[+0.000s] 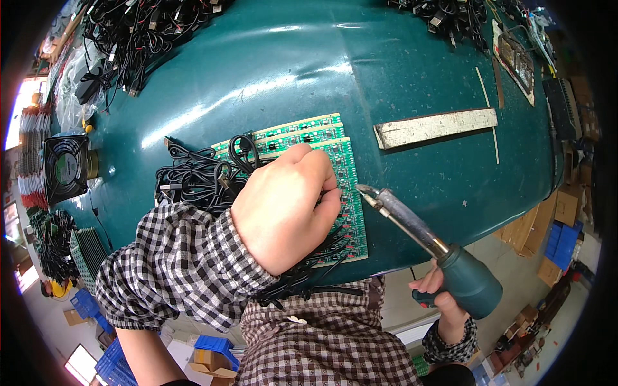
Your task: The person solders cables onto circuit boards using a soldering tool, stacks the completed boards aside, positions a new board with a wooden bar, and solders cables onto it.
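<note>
My left hand [280, 209] is closed in a pinch over the green circuit boards [354, 222]; its fingertips are mostly hidden, so what they hold cannot be made out. Several black cables [196, 177] lie bundled beside it, and thin leads come out below the hand across the nearest board. In my right hand [447, 302] is a soldering iron [473, 283] with a thick green handle and a metal barrel. The iron's bent tip points left, close to the right edge of the boards and just right of my left fingers.
A long whitish bar [438, 127] lies on the green table mat [412, 186]. Heaps of black cables [138, 38] cover the far left, with another pile [450, 19] at the far right. A small black fan [65, 168] stands at left. A dirty metal tray [515, 61] sits far right.
</note>
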`<state>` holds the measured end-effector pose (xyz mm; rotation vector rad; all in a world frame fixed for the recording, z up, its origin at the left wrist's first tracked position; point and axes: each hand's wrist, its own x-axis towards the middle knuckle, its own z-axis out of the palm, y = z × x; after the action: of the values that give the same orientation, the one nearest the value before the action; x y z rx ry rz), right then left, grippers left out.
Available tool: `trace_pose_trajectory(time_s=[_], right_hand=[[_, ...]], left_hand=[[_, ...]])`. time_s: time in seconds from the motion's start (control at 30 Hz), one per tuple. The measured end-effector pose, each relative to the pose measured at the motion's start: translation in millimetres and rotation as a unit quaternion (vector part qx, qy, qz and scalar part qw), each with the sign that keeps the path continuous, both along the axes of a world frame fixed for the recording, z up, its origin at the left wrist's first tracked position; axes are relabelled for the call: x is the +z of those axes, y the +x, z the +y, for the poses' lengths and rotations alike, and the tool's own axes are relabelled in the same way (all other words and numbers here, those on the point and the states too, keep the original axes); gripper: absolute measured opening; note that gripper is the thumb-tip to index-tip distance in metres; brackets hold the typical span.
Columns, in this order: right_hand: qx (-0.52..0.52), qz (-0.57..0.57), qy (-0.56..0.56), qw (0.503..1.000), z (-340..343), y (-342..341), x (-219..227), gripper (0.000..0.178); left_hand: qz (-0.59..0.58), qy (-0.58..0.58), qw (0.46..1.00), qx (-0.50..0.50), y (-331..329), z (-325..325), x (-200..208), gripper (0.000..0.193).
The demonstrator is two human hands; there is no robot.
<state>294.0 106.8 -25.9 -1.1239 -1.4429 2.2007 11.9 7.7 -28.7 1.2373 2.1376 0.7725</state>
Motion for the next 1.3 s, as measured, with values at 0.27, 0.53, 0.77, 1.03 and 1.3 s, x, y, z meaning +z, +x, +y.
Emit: trace_pose_trajectory(time_s=[0.27, 0.53, 0.77, 1.03, 1.3], right_hand=[[-0.087, 0.257, -0.024, 0.962, 52.8, -30.1, -39.6, 0.060], [-0.086, 0.385, -0.090, 0.915, 88.5, -35.4, -64.6, 0.055], [-0.101, 0.374, -0.083, 0.918, 87.3, -38.3, -63.6, 0.053], [-0.135, 0.356, -0.077, 0.921, 85.8, -35.8, -64.1, 0.049], [-0.150, 0.355, -0.090, 0.918, 84.3, -36.5, -66.0, 0.047]], left_hand=[[0.006, -0.011, 1.000, -0.001, -0.5, -3.2, 6.3, 0.014], [0.161, -0.026, 0.969, -0.185, -54.0, -23.9, 45.6, 0.021], [0.156, 0.038, 0.959, -0.233, -80.7, -28.4, 22.2, 0.018], [0.268, 0.056, 0.953, -0.131, -52.6, -31.2, 39.7, 0.023], [0.173, 0.114, 0.976, -0.066, -99.2, -41.0, 70.4, 0.025]])
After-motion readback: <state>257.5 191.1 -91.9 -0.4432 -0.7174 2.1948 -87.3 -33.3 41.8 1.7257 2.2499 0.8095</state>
